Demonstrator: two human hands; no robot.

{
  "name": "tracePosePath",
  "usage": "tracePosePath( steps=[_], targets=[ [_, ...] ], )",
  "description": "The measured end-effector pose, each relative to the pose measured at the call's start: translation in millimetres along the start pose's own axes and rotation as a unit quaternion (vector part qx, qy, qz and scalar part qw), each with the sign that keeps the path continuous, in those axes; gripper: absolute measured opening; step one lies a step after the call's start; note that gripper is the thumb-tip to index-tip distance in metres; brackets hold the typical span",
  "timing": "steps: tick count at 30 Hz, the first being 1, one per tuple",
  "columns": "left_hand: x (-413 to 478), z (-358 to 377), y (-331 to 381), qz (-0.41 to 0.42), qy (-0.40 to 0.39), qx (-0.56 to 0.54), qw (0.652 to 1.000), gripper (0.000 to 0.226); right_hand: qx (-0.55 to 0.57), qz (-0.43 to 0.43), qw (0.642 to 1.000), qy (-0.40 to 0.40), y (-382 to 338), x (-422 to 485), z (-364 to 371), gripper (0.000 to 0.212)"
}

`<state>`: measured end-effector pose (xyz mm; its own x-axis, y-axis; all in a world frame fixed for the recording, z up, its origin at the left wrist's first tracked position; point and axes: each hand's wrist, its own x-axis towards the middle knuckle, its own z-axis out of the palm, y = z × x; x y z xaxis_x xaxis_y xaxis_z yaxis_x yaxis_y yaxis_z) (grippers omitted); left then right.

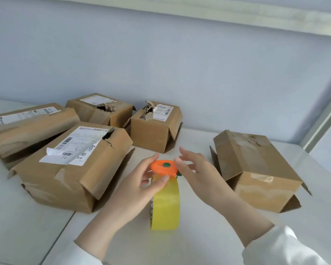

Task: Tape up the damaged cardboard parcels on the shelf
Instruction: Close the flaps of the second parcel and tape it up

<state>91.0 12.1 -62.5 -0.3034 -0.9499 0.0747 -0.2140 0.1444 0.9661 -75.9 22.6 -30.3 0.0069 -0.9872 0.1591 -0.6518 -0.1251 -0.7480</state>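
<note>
Torn boxes (71, 169) crowd the shelf (199, 241), 9 to 2 o'clock round the tape (165, 207). On top, left hand (138, 190) pinches the cutter (161, 167); right hand (197, 173), fingers loose, touches its 3 o'clock side.

tape roll (165, 205): translucent yellow | core rim (151, 209) at its 9 o'clock: white, dark print | cutter (163, 167) at its 12 o'clock: orange, green spot | parcels (73, 169) from 9 to 3 o'clock: brown cardboard | labels (78, 144): white, black barcodes | shelf (27, 226): white | wall (161, 64): pale blue-grey | sleeves (281, 245): white
</note>
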Motion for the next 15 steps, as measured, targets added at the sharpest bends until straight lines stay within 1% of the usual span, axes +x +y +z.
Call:
tracePosePath(
  steps=[1, 2, 3, 4, 6, 8, 9, 11, 13, 15],
  targets=[
    [2, 0, 3, -0.008, -0.015, 0.003, 1.000, 0.054, -0.008, -0.027, 0.999, 0.028, 0, -6, -8, 0.042],
    [4, -1, 6, -0.018, -0.028, 0.011, 0.999, 0.057, -0.011, -0.065, 0.996, 0.054, 0, -14, -17, 0.034],
    [6, -1, 9, -0.027, -0.035, 0.022, 0.999, 0.067, -0.021, -0.104, 0.991, 0.081, 1, -22, -29, 0.027],
    [7, -3, 11, -0.034, -0.032, 0.039, 0.998, 0.074, -0.048, -0.137, 0.983, 0.109, 7, -29, -42, 0.024],
    [9, -5, 21, -0.018, -0.005, 0.095, 0.995, 0.069, -0.125, -0.166, 0.963, 0.172, 29, -41, -74, 0.031],
    [9, 0, 38, 0.042, 0.028, 0.157, 0.986, 0.060, -0.179, -0.135, 0.950, 0.217, 52, -48, -105, 0.040],
    [9, 7, 49, 0.076, 0.028, 0.161, 0.984, 0.056, -0.196, -0.114, 0.951, 0.211, 62, -49, -116, 0.045],
    [12, 35, 73, 0.127, -0.011, 0.134, 0.983, 0.050, -0.228, -0.098, 0.955, 0.163, 83, -47, -127, 0.053],
    [22, 73, 89, 0.157, -0.063, 0.131, 0.977, 0.042, -0.274, -0.136, 0.945, 0.114, 101, -44, -127, 0.054],
    [46, 105, 96, 0.165, -0.100, 0.161, 0.968, 0.040, -0.289, -0.174, 0.938, 0.079, 111, -40, -128, 0.048]
  ],
)
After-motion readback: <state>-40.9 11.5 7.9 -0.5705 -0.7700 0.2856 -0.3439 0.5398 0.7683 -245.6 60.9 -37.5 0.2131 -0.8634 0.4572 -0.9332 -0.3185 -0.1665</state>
